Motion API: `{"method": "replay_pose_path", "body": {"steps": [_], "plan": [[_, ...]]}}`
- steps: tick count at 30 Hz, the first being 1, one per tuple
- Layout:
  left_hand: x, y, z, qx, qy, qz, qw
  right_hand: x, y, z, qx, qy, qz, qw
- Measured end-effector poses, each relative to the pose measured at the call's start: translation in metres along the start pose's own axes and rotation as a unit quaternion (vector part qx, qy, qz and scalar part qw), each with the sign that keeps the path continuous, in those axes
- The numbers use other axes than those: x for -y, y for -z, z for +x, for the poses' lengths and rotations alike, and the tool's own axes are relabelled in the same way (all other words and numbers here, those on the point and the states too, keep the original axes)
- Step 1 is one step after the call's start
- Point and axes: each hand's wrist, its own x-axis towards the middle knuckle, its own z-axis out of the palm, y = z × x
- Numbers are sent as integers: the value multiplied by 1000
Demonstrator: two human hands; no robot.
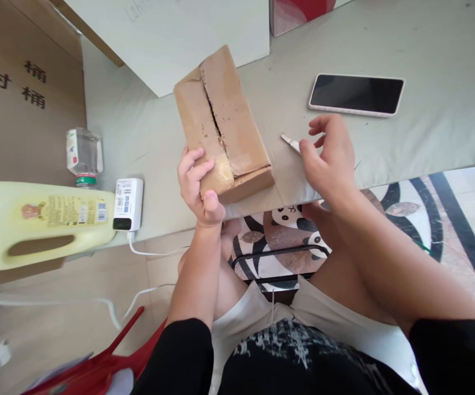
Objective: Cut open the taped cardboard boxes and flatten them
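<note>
A brown cardboard box (pixel 237 120) sits tilted near the table's front edge, a ragged dark slit running along its taped top seam. My left hand (pixel 198 184) grips its near left corner, fingers on the top and thumb at the near end. To the right of the box, a small slim cutter with a pale handle (pixel 290 144) lies on the table. Over its near end hovers my right hand (pixel 330 156), thumb and fingers apart. The thumb hides the rest of the cutter, so whether it touches is unclear.
A phone (pixel 356 95) lies beyond my right hand. At left are a clear plastic bottle (pixel 84 153), a yellow jug (pixel 35 225), a white cabled device (pixel 129 203) and a large carton (pixel 27 93). A white box (pixel 180 38) stands behind the cardboard box.
</note>
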Motion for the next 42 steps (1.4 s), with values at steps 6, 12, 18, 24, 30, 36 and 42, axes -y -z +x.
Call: {"method": "replay_pose_path", "body": {"steps": [6,12,18,24,30,36,42], "plan": [[-1,0,1,3,-15,-11,1000,-10,1,8,156,-24,-225,961],[-1,-3,-1,24,5,-26,999,-9,-6,11,125,-58,-1,990],[-7,-5,-2,28,34,-34,998,-2,-13,11,84,-64,306,946],[-10,-4,3,36,28,-29,999,12,1,13,33,-149,522,839],[-19,-7,10,22,10,-10,1000,10,0,12,32,-104,520,847],[-21,-9,6,17,26,-4,999,25,4,3,-103,33,462,880],[-21,-9,3,20,29,-29,999,50,27,-31,-72,166,304,935]]}}
